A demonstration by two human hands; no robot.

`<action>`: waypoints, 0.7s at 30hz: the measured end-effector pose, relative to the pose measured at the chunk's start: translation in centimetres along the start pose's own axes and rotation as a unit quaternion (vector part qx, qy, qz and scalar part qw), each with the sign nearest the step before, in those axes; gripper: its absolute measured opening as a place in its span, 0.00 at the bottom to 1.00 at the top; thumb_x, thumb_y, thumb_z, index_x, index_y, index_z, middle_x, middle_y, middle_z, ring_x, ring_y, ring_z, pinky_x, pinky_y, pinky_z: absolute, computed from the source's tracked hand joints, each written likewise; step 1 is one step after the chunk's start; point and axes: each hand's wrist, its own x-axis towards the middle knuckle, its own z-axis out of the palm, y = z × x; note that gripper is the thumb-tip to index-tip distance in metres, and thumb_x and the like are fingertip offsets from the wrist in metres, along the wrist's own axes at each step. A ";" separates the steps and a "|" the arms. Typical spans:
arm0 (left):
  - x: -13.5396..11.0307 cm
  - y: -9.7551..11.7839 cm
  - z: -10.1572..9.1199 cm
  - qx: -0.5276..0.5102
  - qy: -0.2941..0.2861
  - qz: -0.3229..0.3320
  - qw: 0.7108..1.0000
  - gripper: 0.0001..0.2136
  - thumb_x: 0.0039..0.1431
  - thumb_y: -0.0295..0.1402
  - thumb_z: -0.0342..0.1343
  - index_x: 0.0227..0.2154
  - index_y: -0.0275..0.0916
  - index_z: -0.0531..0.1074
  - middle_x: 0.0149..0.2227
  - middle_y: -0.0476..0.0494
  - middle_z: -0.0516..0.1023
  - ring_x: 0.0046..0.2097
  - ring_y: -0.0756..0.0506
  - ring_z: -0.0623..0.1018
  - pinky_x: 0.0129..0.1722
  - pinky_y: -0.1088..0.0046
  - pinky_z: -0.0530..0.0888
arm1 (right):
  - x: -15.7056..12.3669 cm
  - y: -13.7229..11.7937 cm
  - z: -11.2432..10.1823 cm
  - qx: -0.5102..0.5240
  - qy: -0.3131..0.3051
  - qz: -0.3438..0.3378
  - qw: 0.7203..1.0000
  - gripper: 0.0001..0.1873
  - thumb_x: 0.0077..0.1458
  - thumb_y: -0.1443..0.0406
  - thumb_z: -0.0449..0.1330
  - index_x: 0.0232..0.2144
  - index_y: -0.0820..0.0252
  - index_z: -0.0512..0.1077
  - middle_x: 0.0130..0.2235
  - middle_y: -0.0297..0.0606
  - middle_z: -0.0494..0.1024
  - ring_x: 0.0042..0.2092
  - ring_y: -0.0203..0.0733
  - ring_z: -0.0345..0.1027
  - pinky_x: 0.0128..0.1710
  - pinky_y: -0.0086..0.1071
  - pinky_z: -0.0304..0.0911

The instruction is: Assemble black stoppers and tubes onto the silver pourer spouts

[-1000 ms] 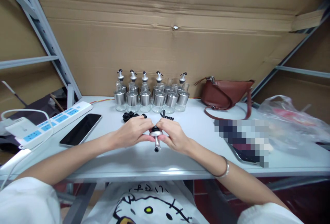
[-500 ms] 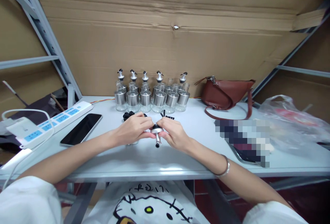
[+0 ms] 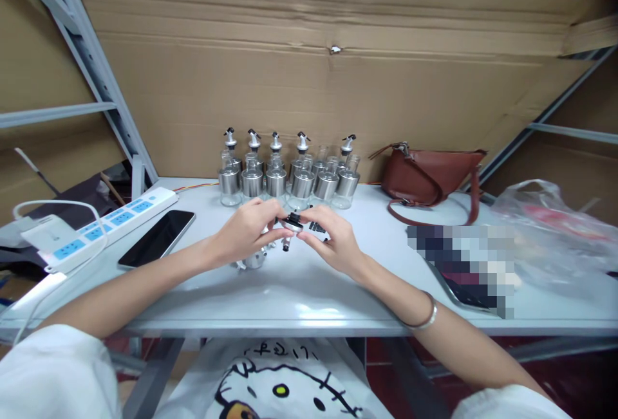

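Observation:
Between my fingertips, over the middle of the table, is a bottle pourer (image 3: 292,226) with a silver collar and black stopper. Its metal spout tilts down toward me. My left hand (image 3: 251,231) pinches it from the left, and my right hand (image 3: 338,237) grips it from the right. Partly hidden under my left hand lie silver pourer parts (image 3: 254,259). Small black pieces (image 3: 316,226) lie just behind my right fingers. Farther back, glass bottles with steel bands (image 3: 302,184) stand in two rows; several in the rear row carry pourers.
At left are a white power strip (image 3: 109,229) with a charger and cable, and a black phone (image 3: 157,239). A brown handbag (image 3: 425,177), a blurred-out item (image 3: 463,268) and a clear plastic bag (image 3: 550,226) occupy the right. Cardboard (image 3: 290,84) walls the back.
Both hands have lifted slightly away from me with the pourer, which has turned so its spout looks shorter. My right fingers are more spread. More silver parts show below my left hand.

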 end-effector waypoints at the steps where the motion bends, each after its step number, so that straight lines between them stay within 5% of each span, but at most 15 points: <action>1: 0.0 0.0 0.0 0.008 -0.004 -0.011 1.000 0.18 0.64 0.47 0.42 0.30 0.36 0.65 0.24 0.51 0.71 0.26 0.52 0.68 0.31 0.75 0.65 | 0.1 -0.1 -0.1 -0.006 0.008 0.000 1.000 0.12 0.58 0.60 0.57 0.44 0.58 0.66 0.33 0.38 0.74 0.34 0.40 0.68 0.35 0.35 0.65; 9: 0.1 0.7 0.3 0.029 -0.057 -0.070 0.996 0.22 0.67 0.44 0.35 0.23 0.37 0.63 0.19 0.53 0.67 0.23 0.51 0.64 0.31 0.73 0.63 | 0.0 -0.3 0.1 0.000 -0.033 -0.065 0.997 0.16 0.55 0.60 0.61 0.44 0.60 0.66 0.37 0.42 0.76 0.36 0.41 0.70 0.36 0.35 0.66; 16: 0.0 0.7 0.3 0.016 -0.086 -0.078 0.993 0.22 0.67 0.43 0.31 0.23 0.38 0.61 0.20 0.52 0.65 0.22 0.51 0.63 0.29 0.73 0.62 | -0.1 -0.7 0.4 0.082 -0.063 0.083 0.991 0.12 0.56 0.59 0.58 0.41 0.60 0.69 0.36 0.40 0.78 0.34 0.38 0.71 0.35 0.31 0.67; 21: -0.4 0.9 0.3 -0.046 -0.066 -0.117 0.990 0.13 0.63 0.43 0.45 0.32 0.37 0.60 0.31 0.48 0.69 0.28 0.51 0.69 0.30 0.73 0.67 | 0.1 -0.4 0.0 0.185 -0.070 0.213 0.957 0.12 0.56 0.60 0.58 0.40 0.61 0.70 0.36 0.40 0.77 0.33 0.36 0.69 0.35 0.32 0.65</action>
